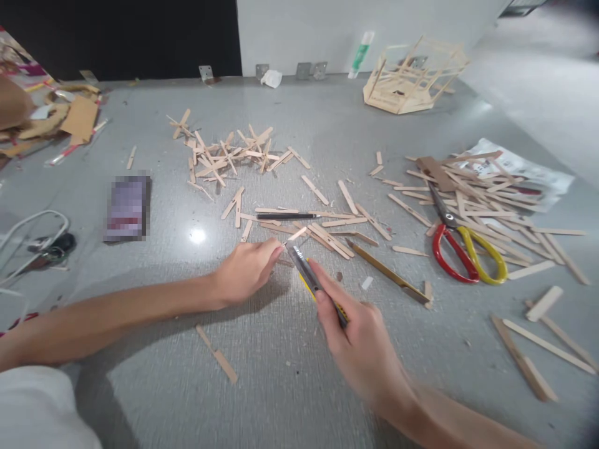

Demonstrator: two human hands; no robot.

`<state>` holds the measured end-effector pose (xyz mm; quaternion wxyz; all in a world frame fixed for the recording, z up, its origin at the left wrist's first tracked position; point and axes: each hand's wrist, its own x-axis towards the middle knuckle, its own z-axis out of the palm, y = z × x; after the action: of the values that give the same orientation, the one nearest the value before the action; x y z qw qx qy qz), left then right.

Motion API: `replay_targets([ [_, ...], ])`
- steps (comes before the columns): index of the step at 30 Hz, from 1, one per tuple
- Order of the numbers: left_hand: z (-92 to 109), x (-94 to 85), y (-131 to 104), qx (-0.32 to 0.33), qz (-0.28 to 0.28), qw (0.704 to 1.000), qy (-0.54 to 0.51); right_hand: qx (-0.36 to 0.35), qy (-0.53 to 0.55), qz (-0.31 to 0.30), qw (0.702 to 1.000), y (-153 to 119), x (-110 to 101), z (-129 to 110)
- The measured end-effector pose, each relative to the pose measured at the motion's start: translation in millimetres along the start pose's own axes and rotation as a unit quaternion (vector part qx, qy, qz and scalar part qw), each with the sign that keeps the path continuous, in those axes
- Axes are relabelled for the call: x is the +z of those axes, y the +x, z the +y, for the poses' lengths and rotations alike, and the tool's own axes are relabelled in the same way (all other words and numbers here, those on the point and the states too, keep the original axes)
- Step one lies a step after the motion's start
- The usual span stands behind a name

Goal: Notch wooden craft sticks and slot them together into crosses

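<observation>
In the middle of the grey table, my right hand (360, 340) is wrapped round a utility knife (306, 271), grey with yellow edges. Its thumb lies along the body, and the knife's front end points up and left. My left hand (248, 271) is closed in a pinch right beside that end. A thin wooden stick (297, 234) shows at its fingertips; the rest of it is hidden by the fingers. Just beyond the hands lie a black pen-like tool (287, 216) and several loose craft sticks (327, 240). A brownish-yellow pencil-like tool (388, 271) rests to the right.
Scissors (461, 249) with red and yellow handles lie by a heap of craft sticks (496, 199) on the right. Cut pieces (229, 156) are piled further back. A stick-built frame (402, 93) stands at the back right. A blurred purple-grey object (125, 209) and cables (42, 234) lie left.
</observation>
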<state>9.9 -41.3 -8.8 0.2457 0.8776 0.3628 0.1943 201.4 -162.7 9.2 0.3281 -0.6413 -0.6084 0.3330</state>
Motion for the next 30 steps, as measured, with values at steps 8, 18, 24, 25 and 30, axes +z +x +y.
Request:
replay_targets([
  [8,1,2.3,2,-0.010,0.013,0.999,-0.038,-0.019,-0.020,0.021,0.999,7,1,0],
  [18,12,-7.9,8,-0.059,0.031,0.989,-0.129,-0.050,-0.069,0.087,0.993,7,-10,0],
  [24,40,-36.3,2,-0.076,0.006,0.938,-0.339,-0.004,-0.146,0.181,0.973,16,-33,6],
  [25,46,-39.8,-1,-0.074,0.006,0.932,-0.355,0.003,-0.154,0.183,0.971,18,-36,8],
  [30,66,-49.8,-14,-0.067,-0.002,0.907,-0.416,0.003,-0.178,0.178,0.968,24,-41,14],
])
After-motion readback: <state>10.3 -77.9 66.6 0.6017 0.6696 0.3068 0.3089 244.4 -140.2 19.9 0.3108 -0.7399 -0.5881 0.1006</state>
